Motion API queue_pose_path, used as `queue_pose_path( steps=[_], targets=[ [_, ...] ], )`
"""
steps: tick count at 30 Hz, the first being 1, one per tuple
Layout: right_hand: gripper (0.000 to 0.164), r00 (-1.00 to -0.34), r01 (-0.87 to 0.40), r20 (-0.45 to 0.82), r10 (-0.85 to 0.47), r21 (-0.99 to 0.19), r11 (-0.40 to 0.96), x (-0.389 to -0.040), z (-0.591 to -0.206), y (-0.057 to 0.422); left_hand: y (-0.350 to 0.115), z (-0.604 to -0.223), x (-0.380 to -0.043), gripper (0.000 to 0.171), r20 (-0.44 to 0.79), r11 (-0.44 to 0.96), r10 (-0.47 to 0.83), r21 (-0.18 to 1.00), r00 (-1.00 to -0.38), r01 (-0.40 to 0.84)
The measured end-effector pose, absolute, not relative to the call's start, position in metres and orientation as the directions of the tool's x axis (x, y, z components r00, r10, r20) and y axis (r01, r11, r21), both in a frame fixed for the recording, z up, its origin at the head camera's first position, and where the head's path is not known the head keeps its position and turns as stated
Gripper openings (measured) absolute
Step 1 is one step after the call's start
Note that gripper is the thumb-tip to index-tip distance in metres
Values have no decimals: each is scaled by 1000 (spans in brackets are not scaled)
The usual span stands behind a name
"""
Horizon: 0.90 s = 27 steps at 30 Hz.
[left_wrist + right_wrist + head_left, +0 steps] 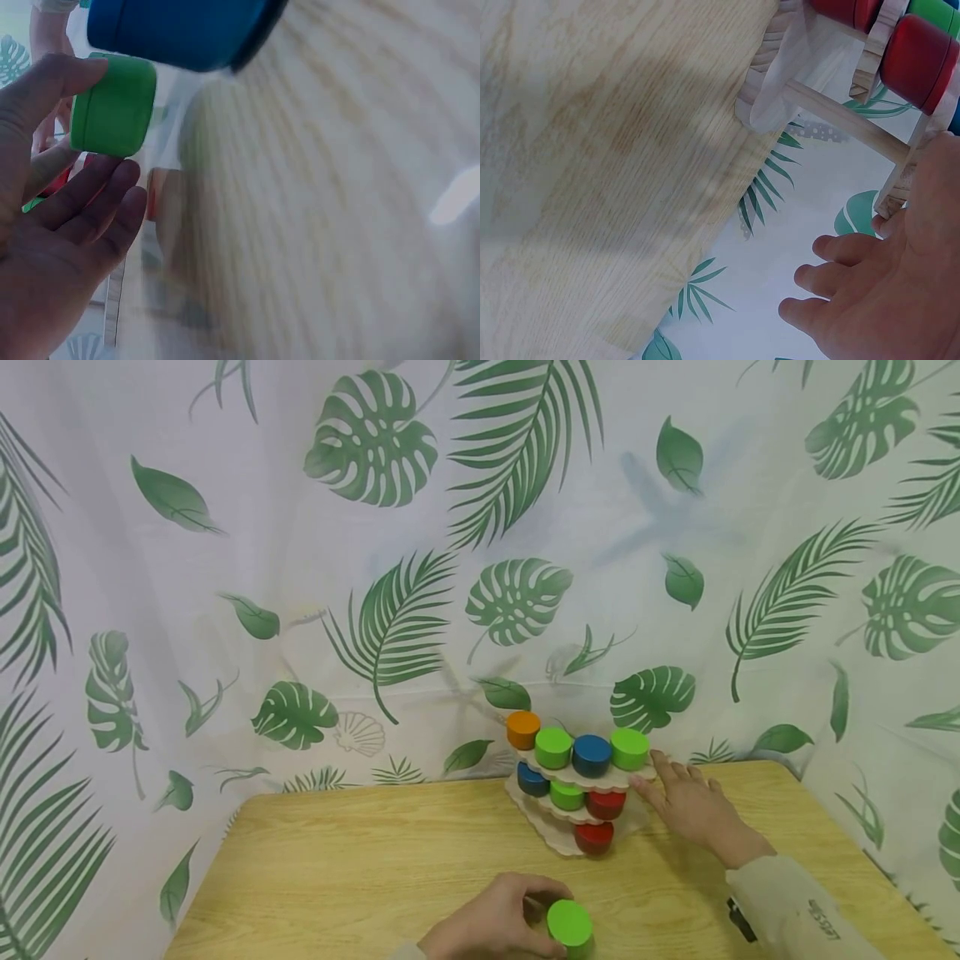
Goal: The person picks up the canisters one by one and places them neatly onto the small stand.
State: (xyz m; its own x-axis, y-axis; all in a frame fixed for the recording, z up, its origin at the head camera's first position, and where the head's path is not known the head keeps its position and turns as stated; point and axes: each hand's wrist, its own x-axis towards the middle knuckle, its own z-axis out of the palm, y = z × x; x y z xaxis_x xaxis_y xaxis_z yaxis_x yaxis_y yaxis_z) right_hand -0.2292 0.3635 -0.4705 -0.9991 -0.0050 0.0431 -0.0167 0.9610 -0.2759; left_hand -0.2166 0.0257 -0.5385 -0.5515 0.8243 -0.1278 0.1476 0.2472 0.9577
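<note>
My left hand (498, 914) holds a green round block (570, 925) between thumb and fingers, low in the head view near the front of the table. At the back right stands a three-tier wooden stand (558, 839) with scalloped edges. My right hand (693, 806) grips the right end of its top tier with thumb and index finger, the other fingers loosely extended. On that tier sit an orange block (522, 731), two green ones and a blue block (592, 757). The middle tier bears blue, green and red blocks; a red block (595, 837) is on the bottom one.
A blue round block (176, 30) looms close to the camera in the left wrist view. The wood-grain table (360, 860) runs back to a white leaf-printed cloth (420, 635), which also hangs at both sides.
</note>
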Motion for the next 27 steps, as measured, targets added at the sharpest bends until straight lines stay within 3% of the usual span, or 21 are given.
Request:
queue_pose_path(
  steps=[10, 27],
  targets=[
    [89, -999, -15, 39, -4, -275, 961, -230, -472, 365, 25, -543, -230, 47, -5, 182, 718, 966, -696, 181],
    [90, -999, -16, 37, -6, -272, 962, -230, -472, 365, 39, -546, -249, 53, 83, 262, 619, 915, -781, 305]
  ],
)
